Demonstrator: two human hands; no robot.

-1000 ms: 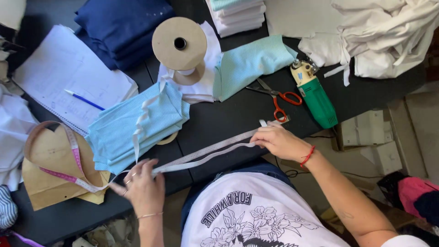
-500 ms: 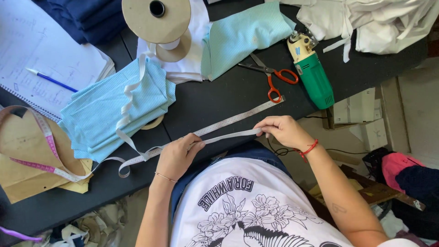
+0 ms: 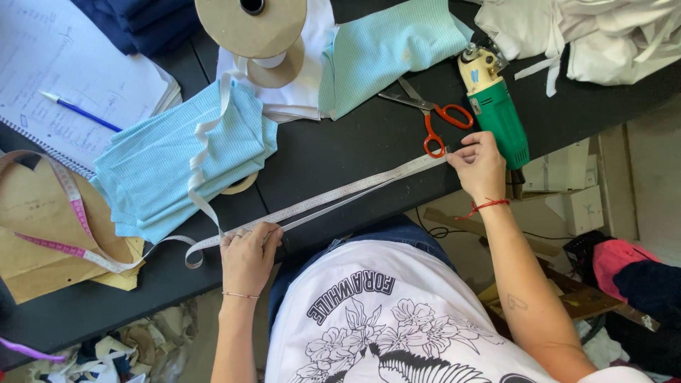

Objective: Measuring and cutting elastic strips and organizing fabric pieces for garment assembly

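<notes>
white strip [image 3: 333, 195]: flat, taut, doubled | we pinch it in left grip [image 3: 248, 257] and right grip [image 3: 479, 163] | runs along worktop [image 3: 340, 156] edge, bare dark surface beside

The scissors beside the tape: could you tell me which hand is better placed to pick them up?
Probably the right hand: it pinches the white tape at its end right beside the scissors' orange handles. The left hand pins the tape's other end far down the dark table.

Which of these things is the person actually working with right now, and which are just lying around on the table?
In use:
left hand
right hand
white tape strip, stretched between both hands
cardboard spool, feeding the tape

Lying about:
orange-handled scissors
green power cutter
light blue fabric stack
pink measuring tape
blue pen
</notes>
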